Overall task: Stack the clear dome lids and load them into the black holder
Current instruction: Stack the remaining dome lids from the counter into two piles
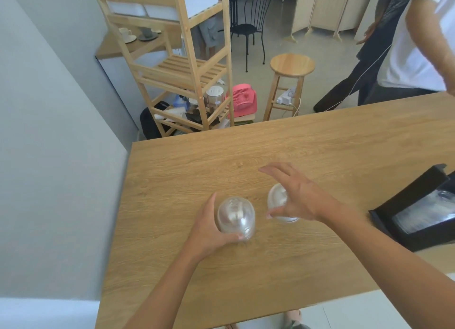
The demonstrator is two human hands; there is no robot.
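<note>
Two clear dome lids sit near the middle of the wooden table (172, 171). My left hand (211, 226) wraps around the left dome lid (235, 216), thumb at its near rim. My right hand (299, 197) reaches over the right dome lid (278, 200), thumb at its near edge and fingers spread above it. The image is blurred by motion. The black holder (418, 205) lies at the table's right edge, with clear lids (426, 219) inside it.
A second person in a white shirt (423, 45) stands past the table's far right. Beyond the far edge are a wooden stool (291, 65), a wooden shelf unit (187, 70) and a pink fan (242, 99). A grey wall (49, 131) runs along the left.
</note>
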